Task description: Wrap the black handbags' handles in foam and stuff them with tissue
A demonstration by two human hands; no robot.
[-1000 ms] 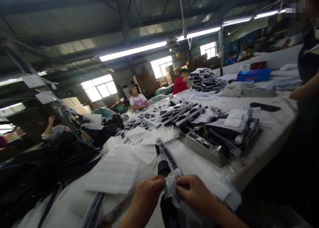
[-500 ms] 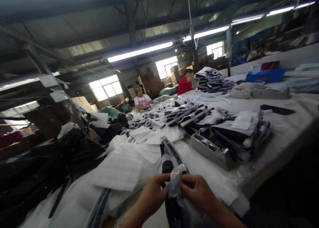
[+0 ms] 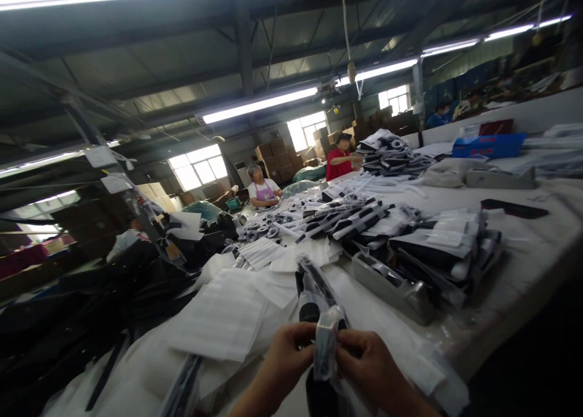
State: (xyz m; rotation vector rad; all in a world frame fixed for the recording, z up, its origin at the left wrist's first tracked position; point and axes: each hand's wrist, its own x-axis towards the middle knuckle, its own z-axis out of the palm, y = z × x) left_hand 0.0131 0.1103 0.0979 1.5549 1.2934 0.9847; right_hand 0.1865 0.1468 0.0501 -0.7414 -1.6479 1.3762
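A plastic-wrapped black piece (image 3: pixel 310 312) is held just to the left of the grey tape dispenser (image 3: pixel 387 286) and on its near side, with its long axis running away from the wearer and its far end lying beyond both hands, beside the dispenser. Across the piece's middle, a translucent strip (image 3: pixel 325 350) is pinched from both flanks: its left edge is gripped by the thumb and fingers of the left hand (image 3: pixel 289 350), its right edge by those of the right hand (image 3: pixel 371 359). The strip is thus reached equally by both, though the right hand is placed nearer the dispenser. To the left of the dispenser, white foam sheets (image 3: pixel 218 320) are spread; beyond it and to its right, a pile of wrapped pieces (image 3: pixel 437 241) is heaped on the table (image 3: pixel 519 265). Well beyond the dispenser, a blue box (image 3: pixel 489 145) and a person in red (image 3: pixel 336 162) can be seen.
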